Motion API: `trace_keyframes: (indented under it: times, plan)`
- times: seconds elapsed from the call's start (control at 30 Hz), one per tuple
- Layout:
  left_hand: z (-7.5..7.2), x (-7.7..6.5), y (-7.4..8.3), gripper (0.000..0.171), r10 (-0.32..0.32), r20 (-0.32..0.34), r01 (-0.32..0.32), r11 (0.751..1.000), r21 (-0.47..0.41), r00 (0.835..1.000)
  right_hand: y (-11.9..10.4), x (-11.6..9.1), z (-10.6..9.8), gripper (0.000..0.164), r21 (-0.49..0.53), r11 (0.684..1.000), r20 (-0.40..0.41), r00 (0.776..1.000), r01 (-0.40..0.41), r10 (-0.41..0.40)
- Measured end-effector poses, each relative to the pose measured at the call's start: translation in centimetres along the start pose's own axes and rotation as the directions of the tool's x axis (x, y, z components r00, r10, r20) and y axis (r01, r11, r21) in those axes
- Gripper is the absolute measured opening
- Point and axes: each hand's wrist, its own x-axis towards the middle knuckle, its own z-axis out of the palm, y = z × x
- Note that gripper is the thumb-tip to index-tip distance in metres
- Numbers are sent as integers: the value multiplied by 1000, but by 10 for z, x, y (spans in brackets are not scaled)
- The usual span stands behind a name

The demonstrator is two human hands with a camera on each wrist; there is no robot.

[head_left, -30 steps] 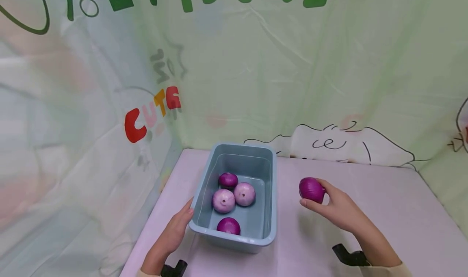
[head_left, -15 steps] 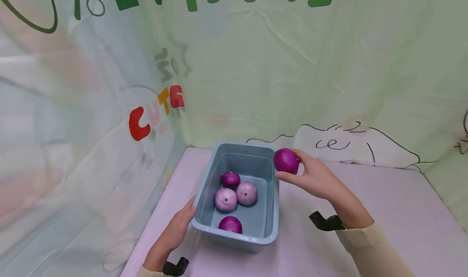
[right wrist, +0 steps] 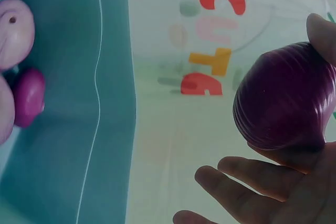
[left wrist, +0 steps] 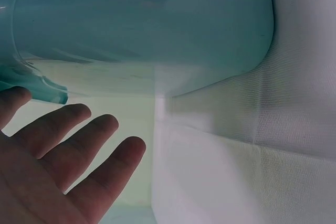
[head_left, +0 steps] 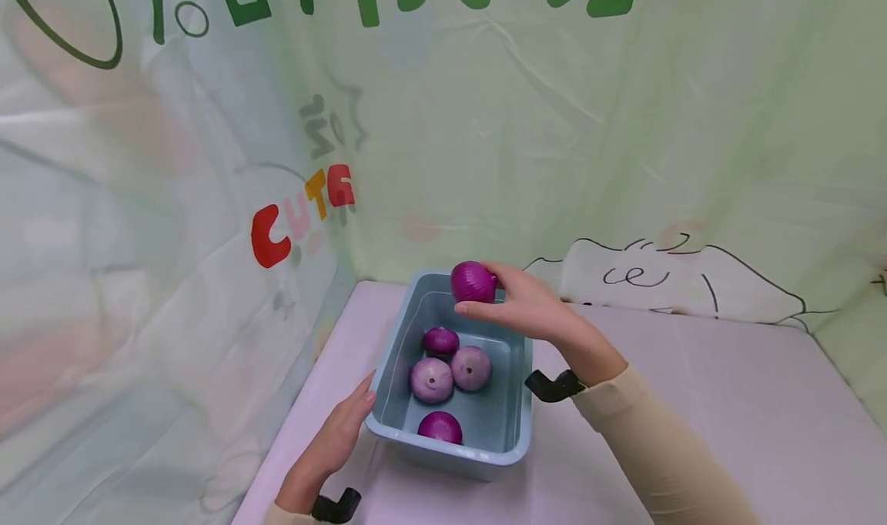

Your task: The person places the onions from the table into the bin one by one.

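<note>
In the head view my right hand (head_left: 537, 305) pinches a dark purple onion (head_left: 473, 282) between thumb and fingers, over the far end of a blue-grey plastic bin (head_left: 478, 456). The right wrist view shows the same onion (right wrist: 286, 98) against thumb and index finger, the other fingers stretched out loosely. Inside the bin lie two pale purple onions (head_left: 432, 380), a dark purple onion (head_left: 441, 342) beyond them and another dark one (head_left: 440, 427) by the near wall. My left hand (head_left: 337, 436) is at the bin's left rim, its fingers extended along the outer side.
A pale lilac tabletop (head_left: 665, 402) carries the bin. Printed sheeting hangs close behind the table (head_left: 457, 163) and along its left side (head_left: 173, 294). Black curved mounts sit on the right wrist (head_left: 554, 386) and left wrist (head_left: 337, 506).
My right hand has carried the dark purple onion leftward from beside the bin to over its far end. The left hand has stayed at the left rim.
</note>
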Motion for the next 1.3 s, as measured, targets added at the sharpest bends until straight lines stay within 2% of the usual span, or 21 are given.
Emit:
trace_keyframes:
  times: [0.23,0.43,0.6,0.7,0.93,1.1,1.3]
  plan:
    - [1,0,-2,56,1,7,-1,1000,5,1000,-7,21,21,81,12,999,64,997,32,-33]
    - [1,1,-2,56,-6,16,6,1000,-2,1000,-2,34,45,82,23,1000,122,992,21,-24]
    - [1,0,-1,57,-19,26,19,1000,8,999,5,39,67,71,-77,995,229,972,67,-48]
    - [1,-1,0,58,-24,28,24,1000,16,999,7,39,76,69,-151,986,279,960,71,-26]
    - [1,-1,1,58,-25,16,25,999,26,1000,9,38,92,75,-288,957,312,947,18,76]
    - [1,0,-1,58,-21,13,21,999,27,1000,5,38,99,71,-371,927,333,939,46,87]
    - [0,0,-4,59,-39,18,39,999,20,999,2,36,108,64,-418,906,352,931,70,91]
